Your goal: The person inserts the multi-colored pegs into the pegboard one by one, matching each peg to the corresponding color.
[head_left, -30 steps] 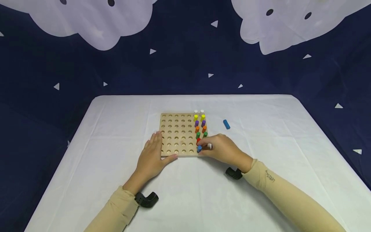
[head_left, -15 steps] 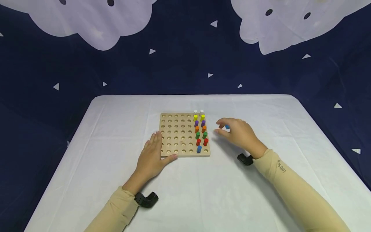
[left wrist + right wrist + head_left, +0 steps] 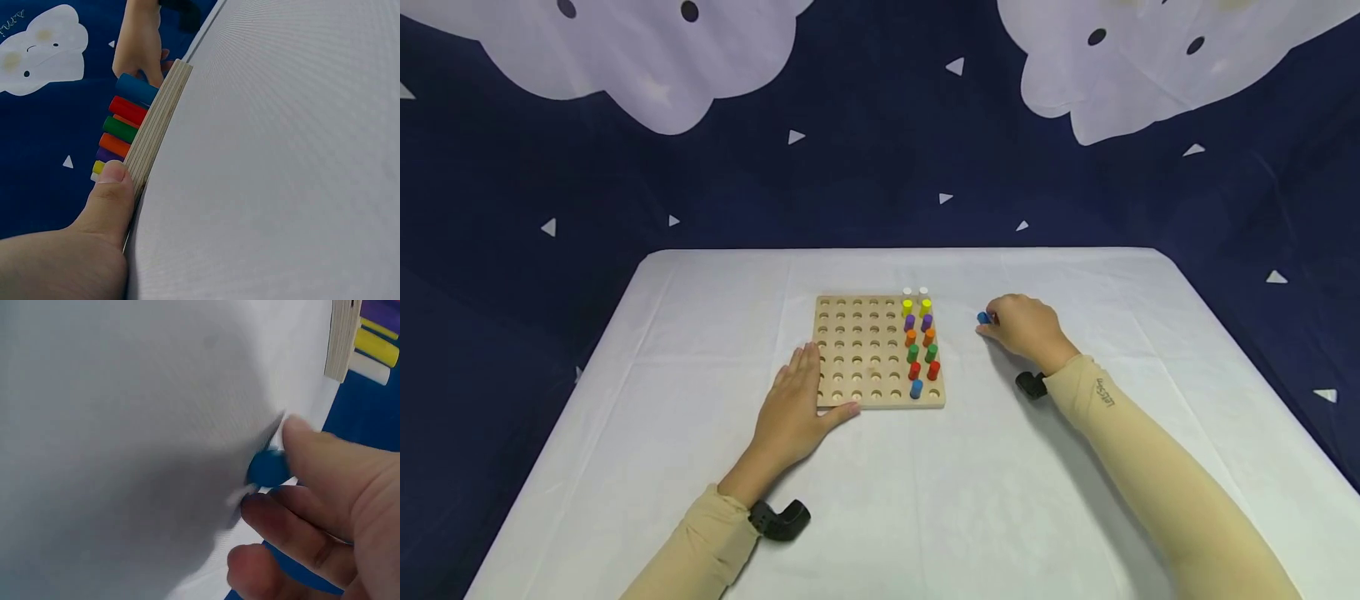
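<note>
A square wooden pegboard [image 3: 856,367] lies on the table, with two columns of coloured pegs upright along its right side. My left hand [image 3: 790,412] rests against the board's left edge with straight fingers, its thumb [image 3: 111,194] along the near edge. To the right of the board, my right hand [image 3: 1026,329] pinches a loose blue peg [image 3: 983,317] between thumb and fingers, low over the table. The right wrist view shows the round end of this blue peg [image 3: 269,469]. Another blue peg [image 3: 916,389] stands in the front row, left of a bare hole [image 3: 933,393].
White cloth covers the table [image 3: 925,500]. Behind it hangs a dark blue curtain [image 3: 880,183] with white clouds and triangles. Pairs of red, green, orange, purple, yellow and white pegs run toward the board's far edge, with rows of holes to their left.
My right hand has let go of the blue peg in the front row, moved right and away from me, and taken hold of the loose blue peg. The left hand has stayed in place.
</note>
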A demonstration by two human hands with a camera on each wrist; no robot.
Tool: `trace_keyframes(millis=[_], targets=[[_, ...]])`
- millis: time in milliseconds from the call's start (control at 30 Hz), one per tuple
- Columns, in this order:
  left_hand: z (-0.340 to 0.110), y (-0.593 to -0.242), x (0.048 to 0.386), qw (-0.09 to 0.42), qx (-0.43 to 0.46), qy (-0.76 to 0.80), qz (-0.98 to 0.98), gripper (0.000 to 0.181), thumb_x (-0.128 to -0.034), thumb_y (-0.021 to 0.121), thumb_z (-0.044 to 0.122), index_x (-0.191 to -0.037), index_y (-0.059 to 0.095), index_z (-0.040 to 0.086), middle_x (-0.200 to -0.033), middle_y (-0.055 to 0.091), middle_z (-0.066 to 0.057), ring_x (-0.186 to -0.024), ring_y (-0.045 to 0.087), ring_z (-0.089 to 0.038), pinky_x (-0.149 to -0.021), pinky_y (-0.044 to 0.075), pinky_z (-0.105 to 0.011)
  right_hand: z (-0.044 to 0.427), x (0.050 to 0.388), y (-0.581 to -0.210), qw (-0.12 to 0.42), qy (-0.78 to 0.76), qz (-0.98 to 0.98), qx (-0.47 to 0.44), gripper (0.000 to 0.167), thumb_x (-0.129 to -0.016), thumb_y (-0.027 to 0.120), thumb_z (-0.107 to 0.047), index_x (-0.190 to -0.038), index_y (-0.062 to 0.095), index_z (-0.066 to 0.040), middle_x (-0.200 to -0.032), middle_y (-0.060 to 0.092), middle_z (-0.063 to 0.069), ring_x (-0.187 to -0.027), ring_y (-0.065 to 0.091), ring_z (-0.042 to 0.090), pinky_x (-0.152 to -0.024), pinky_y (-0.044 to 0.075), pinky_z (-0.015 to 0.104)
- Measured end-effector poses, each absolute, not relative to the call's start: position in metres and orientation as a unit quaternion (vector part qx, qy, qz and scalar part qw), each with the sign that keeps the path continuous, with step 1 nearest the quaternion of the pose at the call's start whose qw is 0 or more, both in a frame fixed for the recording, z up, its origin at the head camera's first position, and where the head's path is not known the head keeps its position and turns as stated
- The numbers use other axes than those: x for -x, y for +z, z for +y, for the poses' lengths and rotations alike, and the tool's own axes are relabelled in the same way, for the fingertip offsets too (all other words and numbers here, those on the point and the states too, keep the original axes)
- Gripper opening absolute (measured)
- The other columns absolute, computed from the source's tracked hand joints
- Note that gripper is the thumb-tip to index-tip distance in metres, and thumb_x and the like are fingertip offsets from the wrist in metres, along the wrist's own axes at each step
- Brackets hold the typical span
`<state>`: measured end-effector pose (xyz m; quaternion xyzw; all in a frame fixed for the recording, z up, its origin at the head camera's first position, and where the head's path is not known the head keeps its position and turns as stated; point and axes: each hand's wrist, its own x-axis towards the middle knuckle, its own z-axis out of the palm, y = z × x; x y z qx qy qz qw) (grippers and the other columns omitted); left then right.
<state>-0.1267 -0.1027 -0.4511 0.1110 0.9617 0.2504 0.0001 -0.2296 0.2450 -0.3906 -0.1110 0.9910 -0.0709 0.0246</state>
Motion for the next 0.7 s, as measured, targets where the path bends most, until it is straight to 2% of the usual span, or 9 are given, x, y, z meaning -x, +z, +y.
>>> trace_keyframes(millis=[167, 400, 700], targets=[[-0.1030, -0.4502, 0.1262, -0.002, -0.111, 0.252, 0.961, 0.116, -0.0846, 0.061, 0.070, -0.157, 0.006, -0.003, -0.166, 0.010, -0.018, -0.155, 0.009, -0.032, -0.127, 0.012, -0.049, 0.2432, 0.2357, -0.3901, 0.040, -0.069, 0.989, 0.122, 0.023, -0.092, 0.072, -0.023, -0.110, 0.075, -0.008, -0.107, 0.075, 0.012, -0.098, 0.070, 0.033, -0.077, 0.057, 0.052], [-0.1026, -0.4493, 0.1263, -0.002, -0.112, 0.250, 0.962, 0.117, -0.0844, 0.060, 0.070, -0.158, 0.006, -0.002, -0.166, 0.010, -0.018, -0.155, 0.009, -0.031, -0.127, 0.012, -0.049, 0.2438, 0.2362, -0.3896, 0.032, -0.057, 0.985, 0.161, 0.021, -0.091, 0.072, -0.015, -0.111, 0.077, -0.012, -0.116, 0.073, 0.012, -0.109, 0.068, 0.034, -0.087, 0.057, 0.053], [-0.1025, -0.4510, 0.1273, 0.003, -0.111, 0.255, 0.961, 0.116, -0.0850, 0.060, 0.070, -0.158, 0.006, -0.002, -0.166, 0.009, -0.018, -0.155, 0.009, -0.032, -0.127, 0.011, -0.049, 0.2492, 0.2382, -0.3914, 0.025, -0.042, 0.975, 0.216, 0.021, -0.091, 0.073, -0.014, -0.111, 0.077, -0.013, -0.106, 0.073, 0.008, -0.100, 0.069, 0.029, -0.084, 0.058, 0.048]])
